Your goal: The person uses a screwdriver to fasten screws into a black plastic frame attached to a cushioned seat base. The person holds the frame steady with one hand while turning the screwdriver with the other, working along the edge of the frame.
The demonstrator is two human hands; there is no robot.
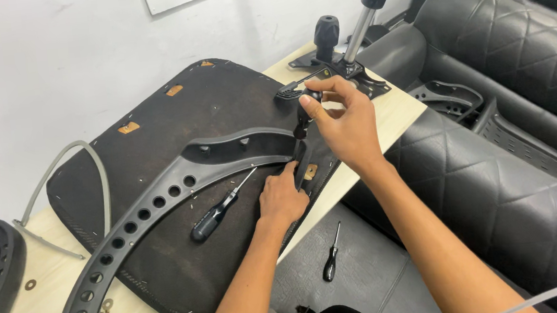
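Two hands working on an upturned chair seat on a workbench.

My right hand [343,118] grips a black screwdriver handle [303,116] upright over the seat base [165,258] — fingers curled tight; my left hand [283,197] presses flat on the curved plastic armrest frame [153,211], beside a loose screwdriver [219,211].
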